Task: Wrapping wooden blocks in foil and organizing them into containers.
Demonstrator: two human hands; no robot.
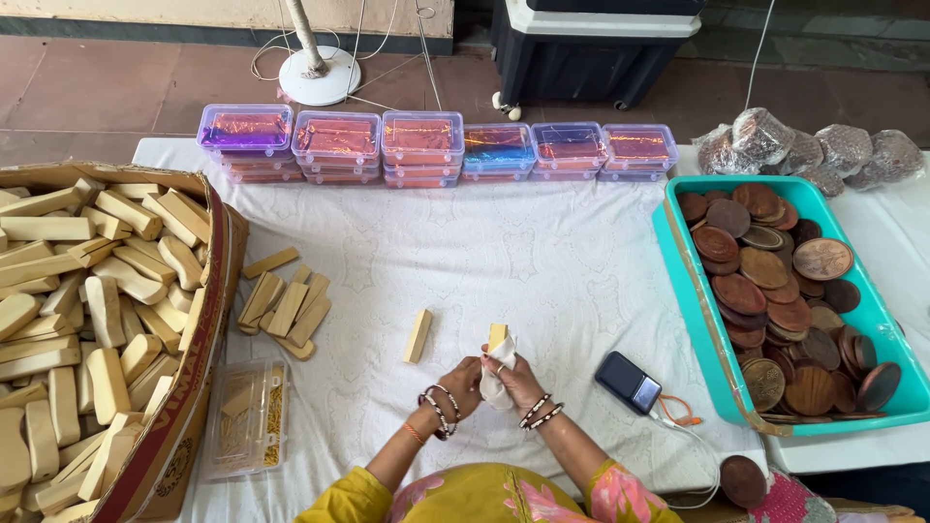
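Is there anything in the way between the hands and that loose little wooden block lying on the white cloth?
Nothing visible. The pale wooden block lies alone on the white tablecloth, just ahead of the left hand. Both hands, the right hand too, are busy holding another small pale block wrapped in white cloth.

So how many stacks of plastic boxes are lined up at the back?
6, side by side along the far table edge, left to right. Nothing seems hidden behind them.
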